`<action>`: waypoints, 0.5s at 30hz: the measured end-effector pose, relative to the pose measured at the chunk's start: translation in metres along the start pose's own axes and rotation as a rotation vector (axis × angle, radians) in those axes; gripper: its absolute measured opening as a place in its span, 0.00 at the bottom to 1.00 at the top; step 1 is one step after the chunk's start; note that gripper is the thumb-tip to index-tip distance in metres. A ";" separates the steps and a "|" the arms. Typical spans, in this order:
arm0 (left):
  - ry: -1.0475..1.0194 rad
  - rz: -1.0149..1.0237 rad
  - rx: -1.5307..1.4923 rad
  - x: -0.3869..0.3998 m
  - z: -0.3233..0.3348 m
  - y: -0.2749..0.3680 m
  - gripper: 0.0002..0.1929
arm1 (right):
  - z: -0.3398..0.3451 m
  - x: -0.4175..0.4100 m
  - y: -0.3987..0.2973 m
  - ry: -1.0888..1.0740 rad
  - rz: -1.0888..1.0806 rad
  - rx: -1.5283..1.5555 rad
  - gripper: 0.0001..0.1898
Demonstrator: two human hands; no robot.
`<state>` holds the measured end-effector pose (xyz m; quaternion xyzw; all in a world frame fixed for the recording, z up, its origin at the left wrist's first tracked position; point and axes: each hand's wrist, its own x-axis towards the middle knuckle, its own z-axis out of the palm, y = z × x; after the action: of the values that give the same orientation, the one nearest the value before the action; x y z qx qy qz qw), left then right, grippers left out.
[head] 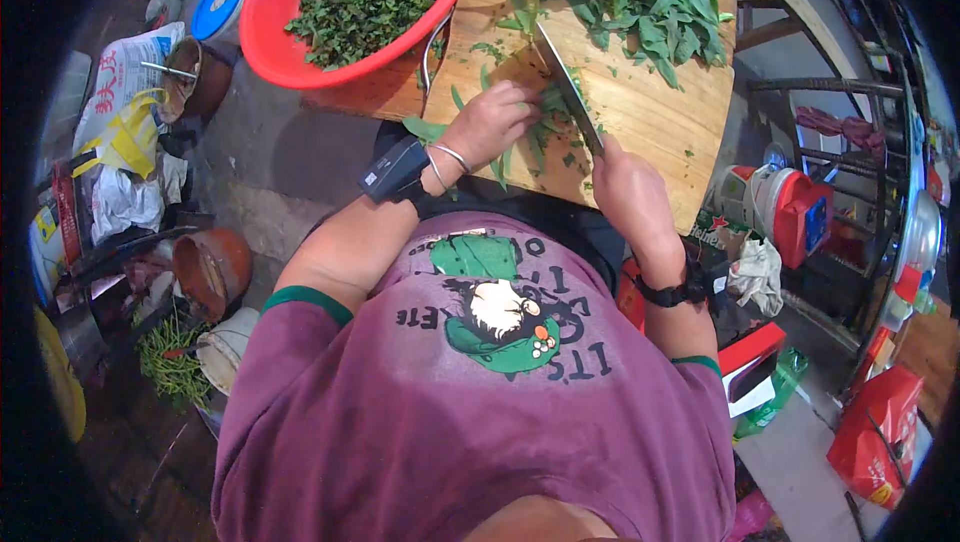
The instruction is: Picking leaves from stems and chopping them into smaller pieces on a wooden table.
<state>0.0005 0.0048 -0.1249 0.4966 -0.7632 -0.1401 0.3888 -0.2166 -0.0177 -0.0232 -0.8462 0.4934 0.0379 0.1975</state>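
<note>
My right hand [634, 185] grips the handle of a kitchen knife [568, 88], whose blade points away from me over a wooden cutting board [664, 144]. Left of the blade, my left hand [499, 120] has its fingers curled down onto a bunch of leafy greens [553, 108] and holds it against the board. Loose leaves [426, 129] stick out by the left wrist. Scraps of cut leaf dot the wood around the blade. At the board's far side lies a heap of uncut greens [637, 5]. A red plastic basin [262, 31] at the far left contains chopped greens [367, 5].
On the left floor stand a bucket with a blue lid [220, 5], a printed sack [120, 80], a brown pot [214, 272] and a white pail [227, 347]. Right of the board are a metal rack [832, 88], a red-and-white bucket [757, 193] and a red bag [879, 429].
</note>
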 end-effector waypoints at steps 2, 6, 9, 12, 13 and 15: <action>-0.002 -0.007 -0.002 0.000 0.000 0.001 0.06 | 0.001 0.007 -0.006 0.003 -0.008 -0.025 0.13; 0.006 -0.006 -0.011 0.001 -0.001 0.003 0.06 | 0.007 0.025 -0.016 0.078 -0.032 -0.037 0.09; 0.000 -0.016 -0.006 0.001 -0.002 0.004 0.06 | 0.013 0.030 -0.010 0.131 -0.040 0.005 0.11; -0.015 -0.077 -0.057 -0.001 0.001 0.003 0.07 | 0.010 0.022 -0.002 0.203 -0.070 0.071 0.11; -0.013 -0.079 -0.055 -0.002 0.002 0.002 0.07 | 0.008 0.017 0.001 0.220 -0.072 0.091 0.11; -0.020 -0.045 -0.049 -0.003 0.004 0.000 0.07 | 0.004 0.003 0.007 0.193 -0.070 0.077 0.11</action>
<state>-0.0018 0.0063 -0.1288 0.5025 -0.7522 -0.1722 0.3899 -0.2206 -0.0218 -0.0294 -0.8545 0.4812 -0.0695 0.1828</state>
